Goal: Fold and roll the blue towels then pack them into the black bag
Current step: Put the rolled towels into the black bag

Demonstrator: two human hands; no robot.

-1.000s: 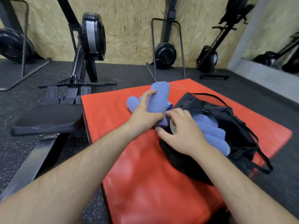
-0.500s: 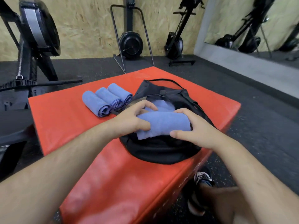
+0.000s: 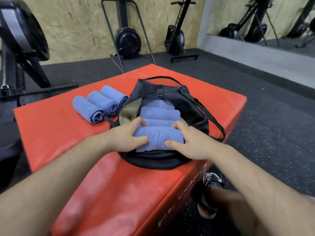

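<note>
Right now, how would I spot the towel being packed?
Find the big red box on the gym floor, then the open black bag on it. Among the blue rolls inside, it is the nearest towel, the only one gripped by the left hand and right hand.

The blue towels [image 3: 100, 103] are soft, matt cloth with a short fuzzy nap. The black bag [image 3: 190, 106] is thin synthetic fabric with a faint sheen and a paler lining. The red box [image 3: 119, 193] has a smooth, glossy vinyl-like skin, the floor [image 3: 264, 125] is rough, speckled matt rubber, the wall [image 3: 76, 23] is coarse wood-chip board, and the exercise machine [image 3: 127, 40] looks like dull black metal and plastic.
</note>
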